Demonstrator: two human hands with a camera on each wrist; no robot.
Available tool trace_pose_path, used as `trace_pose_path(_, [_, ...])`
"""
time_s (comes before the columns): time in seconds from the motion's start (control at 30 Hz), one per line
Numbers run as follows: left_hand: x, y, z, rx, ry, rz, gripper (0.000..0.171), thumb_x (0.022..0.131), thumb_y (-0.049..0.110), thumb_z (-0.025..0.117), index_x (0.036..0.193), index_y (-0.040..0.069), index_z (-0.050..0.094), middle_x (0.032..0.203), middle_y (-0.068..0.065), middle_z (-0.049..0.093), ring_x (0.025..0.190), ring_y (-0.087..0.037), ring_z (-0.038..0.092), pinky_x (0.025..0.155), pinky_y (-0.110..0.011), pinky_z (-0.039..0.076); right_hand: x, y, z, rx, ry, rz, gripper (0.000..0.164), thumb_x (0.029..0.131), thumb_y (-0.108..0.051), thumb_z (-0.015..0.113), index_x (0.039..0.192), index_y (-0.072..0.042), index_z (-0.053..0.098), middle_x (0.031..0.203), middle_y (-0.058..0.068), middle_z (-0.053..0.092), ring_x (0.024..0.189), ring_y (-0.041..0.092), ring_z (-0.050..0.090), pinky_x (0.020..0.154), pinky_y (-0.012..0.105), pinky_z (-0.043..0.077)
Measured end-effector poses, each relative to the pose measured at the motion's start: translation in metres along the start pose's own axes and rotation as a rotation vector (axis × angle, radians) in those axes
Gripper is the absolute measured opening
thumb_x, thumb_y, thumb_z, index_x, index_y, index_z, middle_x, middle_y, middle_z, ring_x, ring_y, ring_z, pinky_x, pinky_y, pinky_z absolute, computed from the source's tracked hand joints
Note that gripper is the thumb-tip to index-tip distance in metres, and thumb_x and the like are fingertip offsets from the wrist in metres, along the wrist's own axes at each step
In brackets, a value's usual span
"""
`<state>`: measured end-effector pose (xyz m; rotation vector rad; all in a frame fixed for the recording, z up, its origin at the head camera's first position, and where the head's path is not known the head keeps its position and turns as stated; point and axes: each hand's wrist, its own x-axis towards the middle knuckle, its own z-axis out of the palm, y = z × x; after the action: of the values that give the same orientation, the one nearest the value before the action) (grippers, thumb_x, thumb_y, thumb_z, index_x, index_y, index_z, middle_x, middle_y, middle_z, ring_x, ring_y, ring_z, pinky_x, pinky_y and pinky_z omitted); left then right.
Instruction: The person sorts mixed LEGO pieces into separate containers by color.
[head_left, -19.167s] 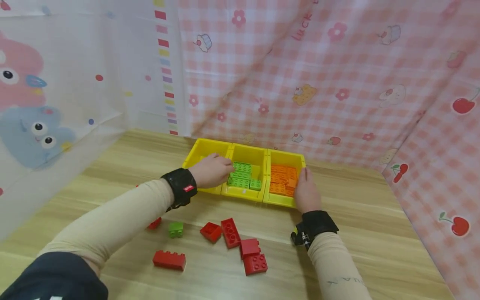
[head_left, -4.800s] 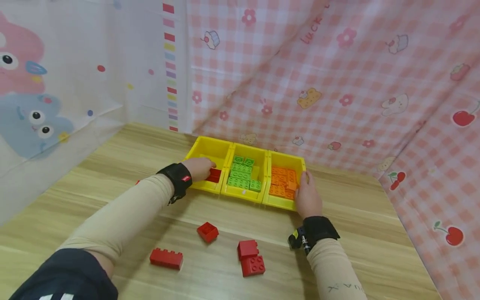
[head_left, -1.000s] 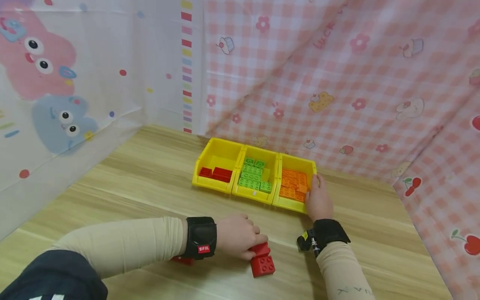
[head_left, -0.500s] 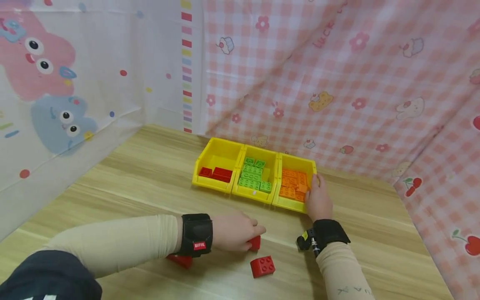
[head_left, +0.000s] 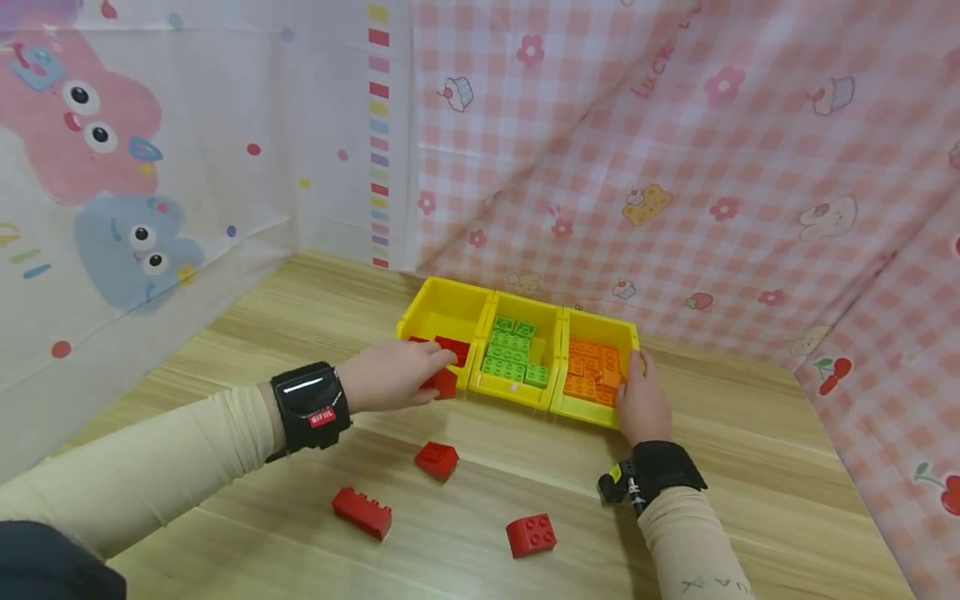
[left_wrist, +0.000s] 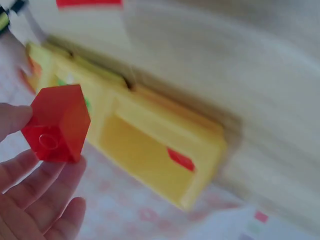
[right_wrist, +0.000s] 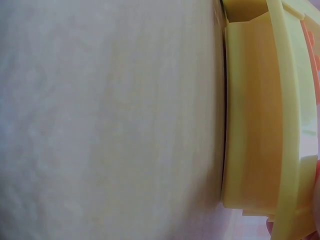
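My left hand (head_left: pixel 393 373) pinches a red toy brick (head_left: pixel 441 384) between thumb and fingers, at the front edge of the left yellow bin (head_left: pixel 450 298). In the left wrist view the red brick (left_wrist: pixel 59 120) shows close up. Red bricks (head_left: pixel 453 347) lie in that bin, partly behind the hand. Green bricks (head_left: pixel 508 350) fill part of the middle bin, and orange bricks (head_left: pixel 592 371) the right one. My right hand (head_left: pixel 641 398) grips the outer side of the right bin (head_left: pixel 600 321). Only the bin's side wall (right_wrist: pixel 255 115) and a sliver of hand show in the right wrist view.
Three loose red bricks lie on the wooden table (head_left: pixel 285 542): a long one (head_left: pixel 362 512), one (head_left: pixel 437 460) nearer the bins, and a curved one (head_left: pixel 531 535) to the right. A pink checked cloth (head_left: pixel 675 150) hangs behind the bins.
My left hand has taken the red brick that stood against the curved one and carried it up and left to the left bin. The right hand keeps its hold on the right bin.
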<state>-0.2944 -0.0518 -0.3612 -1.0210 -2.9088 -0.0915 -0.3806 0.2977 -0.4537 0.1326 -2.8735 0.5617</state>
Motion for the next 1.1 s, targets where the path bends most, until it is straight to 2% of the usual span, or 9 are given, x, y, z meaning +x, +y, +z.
trace_pose_path(0.1, [0.014, -0.018, 0.001, 0.048, 0.069, 0.0, 0.032, 0.082, 0.017, 0.071, 0.108, 0.003, 0.059, 0.084, -0.003, 0.057, 0.068, -0.016, 0.053, 0.065, -0.029, 0.048, -0.002, 0.003, 0.002, 0.004, 0.0, 0.005, 0.056, 0.094, -0.005, 0.048, 0.144, 0.004, 0.025, 0.145, 0.024, 0.024, 0.118, 0.043, 0.044, 0.094, 0.053, 0.037])
trace_pose_path(0.23, [0.031, -0.041, 0.009, 0.191, 0.137, 0.001, 0.022, 0.082, 0.013, 0.07, 0.098, 0.002, 0.061, 0.081, -0.005, 0.055, 0.067, -0.019, 0.053, 0.062, -0.031, 0.047, -0.004, 0.003, 0.003, 0.011, -0.006, 0.013, 0.057, 0.093, -0.005, 0.048, 0.144, 0.005, 0.024, 0.146, 0.024, 0.024, 0.119, 0.042, 0.042, 0.095, 0.053, 0.036])
trace_pose_path(0.37, [0.042, -0.056, 0.019, 0.33, 0.158, 0.006, 0.016, 0.082, 0.007, 0.069, 0.097, 0.002, 0.064, 0.084, -0.008, 0.058, 0.072, -0.023, 0.056, 0.067, -0.033, 0.049, -0.003, 0.001, 0.004, 0.023, -0.011, 0.016, 0.058, 0.093, -0.005, 0.048, 0.145, 0.004, 0.023, 0.146, 0.023, 0.023, 0.123, 0.041, 0.04, 0.098, 0.052, 0.033])
trace_pose_path(0.5, [0.05, -0.063, 0.025, 0.397, 0.08, -0.03, 0.017, 0.083, 0.003, 0.067, 0.1, 0.002, 0.065, 0.089, -0.01, 0.059, 0.079, -0.025, 0.058, 0.073, -0.036, 0.049, -0.002, -0.001, 0.005, 0.026, -0.011, 0.018, 0.058, 0.093, -0.005, 0.048, 0.145, 0.003, 0.023, 0.146, 0.023, 0.023, 0.123, 0.041, 0.04, 0.098, 0.052, 0.033])
trace_pose_path(0.67, [0.055, -0.069, 0.031, 0.403, -0.025, -0.094, 0.023, 0.086, 0.003, 0.063, 0.109, 0.0, 0.065, 0.098, -0.014, 0.06, 0.089, -0.029, 0.059, 0.081, -0.04, 0.048, -0.001, -0.001, 0.005, 0.028, -0.022, 0.031, 0.059, 0.094, -0.006, 0.048, 0.146, 0.001, 0.022, 0.148, 0.021, 0.021, 0.122, 0.04, 0.041, 0.098, 0.051, 0.034])
trace_pose_path(0.93, [0.064, -0.076, 0.044, 0.393, -0.096, -0.098, 0.022, 0.09, 0.009, 0.059, 0.109, 0.003, 0.065, 0.095, -0.013, 0.061, 0.087, -0.028, 0.06, 0.076, -0.044, 0.047, 0.002, -0.002, 0.003, 0.03, -0.017, 0.045, 0.058, 0.095, -0.007, 0.047, 0.147, -0.001, 0.022, 0.149, 0.02, 0.02, 0.123, 0.039, 0.041, 0.099, 0.051, 0.033])
trace_pose_path(1.1, [0.071, -0.077, 0.052, 0.355, -0.143, -0.134, 0.035, 0.091, 0.012, 0.055, 0.126, 0.007, 0.056, 0.107, -0.014, 0.064, 0.098, -0.029, 0.06, 0.087, -0.049, 0.042, 0.001, 0.001, 0.002, 0.025, -0.005, 0.046, 0.058, 0.095, -0.007, 0.048, 0.146, 0.0, 0.022, 0.148, 0.02, 0.021, 0.119, 0.04, 0.044, 0.097, 0.05, 0.035])
